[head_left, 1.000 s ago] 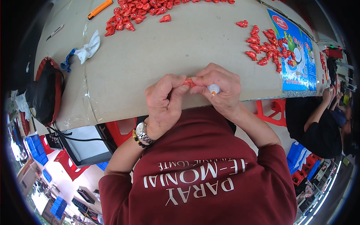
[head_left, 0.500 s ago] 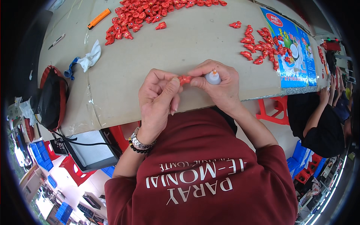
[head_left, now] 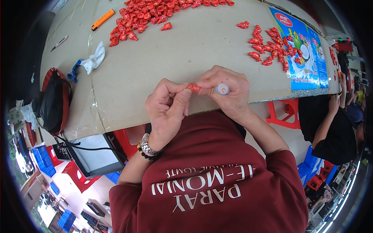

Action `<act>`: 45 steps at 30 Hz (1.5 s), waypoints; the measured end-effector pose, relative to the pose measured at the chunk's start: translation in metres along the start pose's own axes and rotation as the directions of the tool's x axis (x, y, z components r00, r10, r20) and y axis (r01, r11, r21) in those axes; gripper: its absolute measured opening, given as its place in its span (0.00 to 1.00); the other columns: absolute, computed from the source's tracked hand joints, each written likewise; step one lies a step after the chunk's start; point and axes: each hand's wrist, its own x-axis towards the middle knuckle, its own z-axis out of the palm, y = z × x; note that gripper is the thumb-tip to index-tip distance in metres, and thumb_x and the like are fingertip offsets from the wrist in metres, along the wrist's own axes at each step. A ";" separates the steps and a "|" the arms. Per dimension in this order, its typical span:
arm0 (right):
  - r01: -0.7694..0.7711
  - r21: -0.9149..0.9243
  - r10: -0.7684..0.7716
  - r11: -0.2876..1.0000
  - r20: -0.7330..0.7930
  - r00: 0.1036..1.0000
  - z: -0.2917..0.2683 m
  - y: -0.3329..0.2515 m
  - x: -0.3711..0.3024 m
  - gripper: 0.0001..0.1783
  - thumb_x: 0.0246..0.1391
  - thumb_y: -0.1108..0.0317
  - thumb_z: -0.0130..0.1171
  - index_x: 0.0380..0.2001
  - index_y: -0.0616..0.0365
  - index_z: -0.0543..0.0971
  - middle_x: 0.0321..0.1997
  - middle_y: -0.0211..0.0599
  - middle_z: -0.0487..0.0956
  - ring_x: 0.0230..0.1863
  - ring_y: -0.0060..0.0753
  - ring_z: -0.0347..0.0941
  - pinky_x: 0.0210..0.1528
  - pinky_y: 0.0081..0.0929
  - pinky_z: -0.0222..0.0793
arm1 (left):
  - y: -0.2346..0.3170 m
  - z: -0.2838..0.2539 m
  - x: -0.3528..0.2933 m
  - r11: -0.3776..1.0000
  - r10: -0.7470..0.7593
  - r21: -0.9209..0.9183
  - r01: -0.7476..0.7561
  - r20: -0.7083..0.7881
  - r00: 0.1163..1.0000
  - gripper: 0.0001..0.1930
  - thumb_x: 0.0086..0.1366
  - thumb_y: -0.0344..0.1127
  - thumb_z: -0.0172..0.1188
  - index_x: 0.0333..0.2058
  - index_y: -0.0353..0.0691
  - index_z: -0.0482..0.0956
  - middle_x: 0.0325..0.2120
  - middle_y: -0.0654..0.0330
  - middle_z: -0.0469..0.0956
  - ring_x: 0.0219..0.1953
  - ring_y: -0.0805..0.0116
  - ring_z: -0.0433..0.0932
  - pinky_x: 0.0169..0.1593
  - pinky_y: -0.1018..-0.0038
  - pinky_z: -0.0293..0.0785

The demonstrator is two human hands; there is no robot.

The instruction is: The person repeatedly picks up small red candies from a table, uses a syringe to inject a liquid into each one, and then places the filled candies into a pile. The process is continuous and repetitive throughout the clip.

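Over the near edge of the table, a small red moulded piece [head_left: 193, 87] is pinched between the fingertips of my two hands. My left hand [head_left: 167, 106] is closed on its left end with thumb and forefinger. The thumb and forefinger of my right hand [head_left: 233, 91] meet at its other end. Tucked in the same right hand is a small whitish bottle [head_left: 222, 89] with an orange tip, pointing up toward the view. My fingers cover much of the red piece. Similar red pieces lie in a large heap [head_left: 145, 17] at the far side.
A smaller group of red pieces [head_left: 272, 46] lies to the right, partly on a blue printed sheet [head_left: 311, 73]. An orange cutter-like tool [head_left: 103, 19], a pen [head_left: 59, 42], a crumpled white tissue [head_left: 94, 58] and a black-and-red bag [head_left: 56, 101] are on the left. Another person [head_left: 326, 128] sits at right.
The bottle has tilted, so its tip now points more toward the view. My left hand has shifted slightly right, and both hands still meet at the red piece.
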 end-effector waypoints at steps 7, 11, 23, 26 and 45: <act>-0.022 0.006 0.022 1.000 -0.002 1.000 0.000 -0.003 0.000 0.10 0.38 0.85 0.65 0.27 0.63 0.78 0.28 0.39 0.79 0.28 0.29 0.77 0.29 0.22 0.76 | -0.001 0.002 0.000 0.999 0.021 0.026 -0.021 -0.009 1.000 0.01 0.65 0.24 0.54 0.34 0.33 0.72 0.23 0.61 0.74 0.15 0.81 0.66 0.17 0.85 0.59; -0.068 -0.066 0.068 0.995 -0.001 0.998 -0.004 -0.003 0.005 0.07 0.44 0.79 0.66 0.28 0.62 0.79 0.27 0.35 0.79 0.28 0.24 0.74 0.28 0.18 0.69 | 0.007 0.007 0.003 0.988 -0.137 -0.076 0.133 -0.048 0.989 0.04 0.66 0.27 0.54 0.35 0.33 0.71 0.20 0.65 0.73 0.16 0.85 0.65 0.18 0.85 0.60; -0.498 0.294 0.507 0.816 0.052 0.860 -0.006 -0.011 0.005 0.07 0.49 0.72 0.65 0.25 0.60 0.76 0.23 0.27 0.77 0.24 0.15 0.70 0.25 0.15 0.65 | 0.013 0.006 0.001 0.983 -0.150 0.114 0.146 0.028 0.988 0.08 0.67 0.30 0.54 0.38 0.31 0.71 0.23 0.64 0.73 0.16 0.84 0.65 0.18 0.86 0.59; -0.478 0.303 0.488 0.825 0.045 0.872 -0.004 -0.008 0.003 0.08 0.49 0.71 0.66 0.25 0.60 0.75 0.23 0.27 0.77 0.24 0.15 0.70 0.26 0.15 0.65 | 0.012 0.006 0.002 0.986 -0.122 0.121 0.117 0.034 0.992 0.07 0.67 0.30 0.54 0.38 0.30 0.72 0.22 0.64 0.73 0.15 0.84 0.64 0.18 0.86 0.59; -0.386 0.200 0.388 0.901 0.031 0.921 -0.002 -0.010 0.000 0.09 0.46 0.73 0.67 0.23 0.61 0.75 0.25 0.30 0.78 0.29 0.16 0.69 0.32 0.19 0.66 | 0.005 0.006 0.000 0.981 0.045 0.187 -0.047 0.011 0.999 0.01 0.63 0.22 0.56 0.33 0.32 0.75 0.16 0.67 0.72 0.16 0.86 0.66 0.18 0.86 0.60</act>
